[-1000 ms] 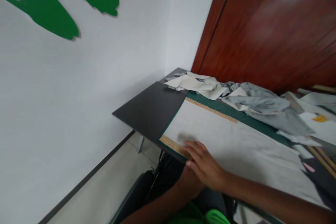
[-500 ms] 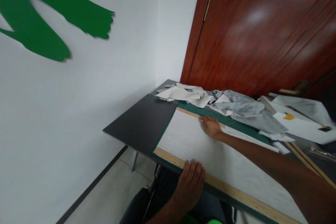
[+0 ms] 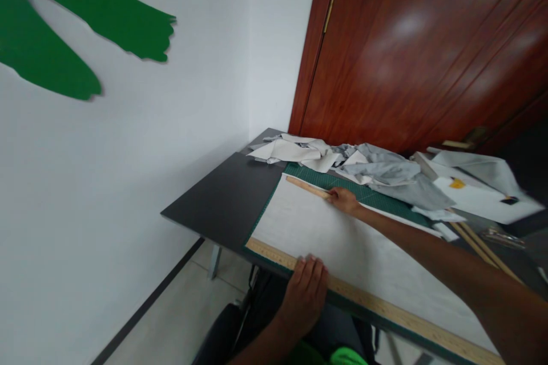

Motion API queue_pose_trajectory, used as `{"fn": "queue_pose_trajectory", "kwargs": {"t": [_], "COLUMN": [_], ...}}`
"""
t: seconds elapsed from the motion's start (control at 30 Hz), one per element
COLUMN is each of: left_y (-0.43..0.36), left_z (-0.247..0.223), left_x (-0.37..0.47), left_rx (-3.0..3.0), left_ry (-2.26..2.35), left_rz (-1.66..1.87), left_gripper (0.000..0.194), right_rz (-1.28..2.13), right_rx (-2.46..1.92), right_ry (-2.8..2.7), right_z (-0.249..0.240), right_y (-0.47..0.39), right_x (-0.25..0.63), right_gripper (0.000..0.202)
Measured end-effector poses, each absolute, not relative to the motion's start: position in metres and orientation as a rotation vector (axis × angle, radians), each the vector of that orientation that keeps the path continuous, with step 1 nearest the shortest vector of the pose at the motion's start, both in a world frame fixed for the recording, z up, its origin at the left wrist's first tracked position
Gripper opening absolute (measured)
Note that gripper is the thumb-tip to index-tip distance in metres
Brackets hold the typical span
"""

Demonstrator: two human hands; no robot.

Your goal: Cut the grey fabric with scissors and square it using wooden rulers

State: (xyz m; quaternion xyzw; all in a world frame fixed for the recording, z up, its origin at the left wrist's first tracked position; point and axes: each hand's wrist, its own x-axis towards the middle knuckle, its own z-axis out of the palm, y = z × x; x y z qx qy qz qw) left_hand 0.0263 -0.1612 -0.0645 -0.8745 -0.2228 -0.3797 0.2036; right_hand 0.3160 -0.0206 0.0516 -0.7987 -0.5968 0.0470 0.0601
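A pale sheet (image 3: pixel 299 217), fabric or paper, lies flat over a green cutting mat (image 3: pixel 351 183). Along its near edge runs a long wooden ruler (image 3: pixel 385 308). My left hand (image 3: pixel 306 293) rests its outstretched fingers on that ruler, pressing from above; its thumb is hidden. Across the sheet, my right hand (image 3: pixel 343 201) is closed around a shorter wooden ruler (image 3: pixel 307 186) near the far edge. The short ruler's left part shows, while its right end disappears under my fingers.
Crumpled grey and white fabric (image 3: pixel 377 168) is heaped behind the mat. White box-like packaging (image 3: pixel 479 197) and thin wooden sticks (image 3: pixel 482 248) lie to the right. The dark table (image 3: pixel 218 199) extends left towards the white wall; a wooden door (image 3: pixel 398 68) stands behind.
My right hand has gone from lying over the short ruler to gripping it, and the ruler's right end no longer shows beyond the hand. My left hand stays on the long ruler.
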Motion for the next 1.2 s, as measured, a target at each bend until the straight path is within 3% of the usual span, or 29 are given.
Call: {"fn": "queue_pose_trajectory", "kwargs": {"t": [0.13, 0.3, 0.53, 0.87, 1.2], "left_y": [-0.160, -0.160, -0.162, -0.163, -0.162], "left_z": [-0.066, -0.070, -0.064, -0.059, -0.054], "left_x": [0.027, 0.029, 0.029, 0.026, 0.027], "left_rx": [-2.458, -2.491, -2.506, -2.618, -2.575], "left_ry": [-0.613, -0.610, -0.614, -0.621, -0.614], "left_rz": [-1.027, -0.997, -1.146, -0.996, -1.027], "left_gripper": [0.040, 0.041, 0.039, 0.046, 0.038], "right_rz": [0.237, 0.339, 0.630, 0.789, 0.997], "right_rx": [-2.254, -2.011, -1.893, -1.905, -1.854], "right_ry": [-1.844, -1.840, -1.798, -1.831, -1.800], "right_z": [0.060, 0.051, 0.036, 0.055, 0.053], "right_y": [-0.045, -0.123, -0.208, -0.208, -0.209], "right_x": [0.310, 0.279, 0.255, 0.264, 0.261], "right_gripper": [0.032, 0.009, 0.019, 0.020, 0.021]}}
